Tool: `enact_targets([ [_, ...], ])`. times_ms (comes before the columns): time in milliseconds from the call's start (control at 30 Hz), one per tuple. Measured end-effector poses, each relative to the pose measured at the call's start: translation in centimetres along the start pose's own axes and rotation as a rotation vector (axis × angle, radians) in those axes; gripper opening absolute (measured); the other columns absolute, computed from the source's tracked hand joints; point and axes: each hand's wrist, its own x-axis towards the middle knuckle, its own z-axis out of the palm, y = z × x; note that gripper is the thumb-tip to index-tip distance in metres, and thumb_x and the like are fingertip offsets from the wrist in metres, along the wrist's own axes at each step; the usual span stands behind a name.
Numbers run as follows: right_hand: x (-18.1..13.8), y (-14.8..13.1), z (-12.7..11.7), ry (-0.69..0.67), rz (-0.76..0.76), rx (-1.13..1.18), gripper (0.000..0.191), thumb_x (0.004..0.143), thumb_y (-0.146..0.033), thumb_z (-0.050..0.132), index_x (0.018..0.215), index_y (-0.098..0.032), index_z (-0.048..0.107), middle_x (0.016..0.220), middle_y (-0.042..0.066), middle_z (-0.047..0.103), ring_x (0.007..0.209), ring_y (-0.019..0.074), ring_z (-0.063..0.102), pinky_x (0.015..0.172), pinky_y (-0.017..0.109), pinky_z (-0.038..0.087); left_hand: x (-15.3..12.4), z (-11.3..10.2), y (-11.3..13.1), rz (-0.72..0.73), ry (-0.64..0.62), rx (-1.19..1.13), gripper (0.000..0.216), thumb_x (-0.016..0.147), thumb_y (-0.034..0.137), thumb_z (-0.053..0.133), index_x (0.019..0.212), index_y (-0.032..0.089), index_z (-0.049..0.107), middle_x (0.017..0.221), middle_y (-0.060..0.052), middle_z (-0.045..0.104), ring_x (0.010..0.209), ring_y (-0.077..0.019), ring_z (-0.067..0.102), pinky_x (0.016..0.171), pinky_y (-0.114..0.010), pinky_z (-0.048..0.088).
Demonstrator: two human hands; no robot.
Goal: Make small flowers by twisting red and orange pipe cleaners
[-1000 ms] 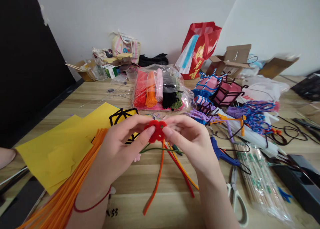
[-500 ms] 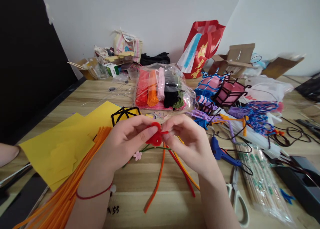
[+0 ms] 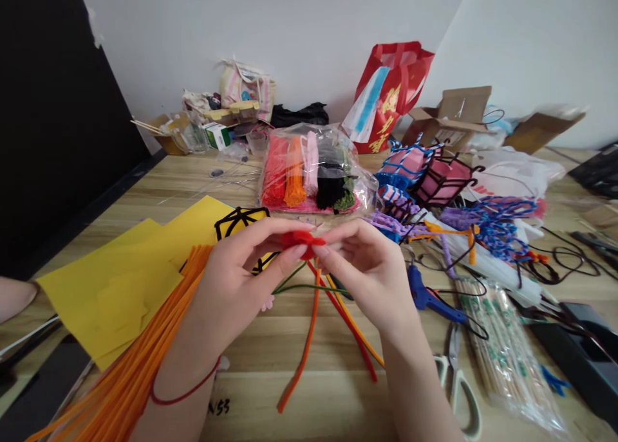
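left hand [image 3: 241,271] and right hand [image 3: 374,271] pinch red fuzzy piece [image 3: 302,237], fingers closed on it; light, even grip best avoids crushing lobes.

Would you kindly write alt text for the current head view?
A person's left hand and right hand pinch a small red piece over a wooden table. Yellow sheets lie at left; scissors and a blue glue gun at right.

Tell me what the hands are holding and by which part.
A small red piece, held at both sides: the left hand pinches its left part, the right hand its right end.
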Motion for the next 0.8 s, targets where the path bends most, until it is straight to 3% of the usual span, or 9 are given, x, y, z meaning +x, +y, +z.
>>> enact_targets([
  [100,0.2,-0.5,-0.3,-0.051,0.166,0.069,0.034,0.079,-0.048,0.089,0.076,-0.02,0.07,0.064,-0.001,0.069,0.052,0.0098,0.06,0.05,0.021,0.051,-0.2,-0.2,0.0,-0.004,0.023,0.036,0.016,0.095,0.039,0.076,0.11,0.035,0.079,0.107,0.001,0.081,0.093,-0.0189,0.079,0.057,-0.017,0.061],
  [233,0.4,-0.9,-0.8,-0.178,0.331,0.163,0.039,0.079,-0.053,0.088,0.073,-0.018,0.073,0.061,-0.001,0.07,0.049,0.0083,0.058,0.047,0.02,0.05,-0.4,-0.5,0.0,0.128,0.055,0.161,0.01,0.097,0.034,0.074,0.107,0.034,0.077,0.104,0.002,0.081,0.092,-0.0176,0.078,0.073,-0.024,0.066],
  [367,0.4,-0.8,-1.0,-0.169,0.347,0.249,0.03,0.075,-0.041,0.094,0.078,-0.018,0.075,0.062,-0.003,0.071,0.048,0.0074,0.058,0.047,0.019,0.05,-0.3,-1.0,-0.9,0.473,0.025,0.366,0.022,0.101,0.018,0.066,0.111,0.036,0.074,0.109,0.003,0.081,0.1,-0.0179,0.077,0.093,-0.033,0.065],
  [433,0.3,-0.7,-1.1,-0.181,0.343,0.288,0.027,0.075,-0.037,0.094,0.081,-0.019,0.075,0.061,-0.004,0.07,0.048,0.0067,0.057,0.047,0.018,0.05,-0.2,-1.3,-1.5,0.676,-0.013,0.394,0.035,0.101,0.012,0.06,0.125,0.034,0.071,0.12,0.0,0.08,0.114,-0.0205,0.075,0.105,-0.039,0.062],
  [533,0.2,-0.9,-1.1,-0.19,0.315,0.306,0.03,0.072,-0.037,0.096,0.081,-0.019,0.075,0.06,-0.005,0.067,0.048,0.0057,0.055,0.047,0.016,0.048,-0.3,-1.6,-2.0,0.829,0.013,0.468,0.037,0.1,0.011,0.061,0.131,0.03,0.069,0.124,-0.002,0.079,0.119,-0.0211,0.074,0.107,-0.038,0.062],
  [800,0.3,-1.3,-1.0,-0.287,0.355,0.385,0.029,0.071,-0.035,0.098,0.082,-0.019,0.076,0.065,-0.002,0.071,0.049,0.0066,0.058,0.047,0.017,0.051,-0.1,-1.6,-0.8,0.898,0.03,0.524,0.024,0.105,0.015,0.058,0.121,0.027,0.072,0.118,0.001,0.081,0.114,-0.0164,0.076,0.107,-0.027,0.062],
])
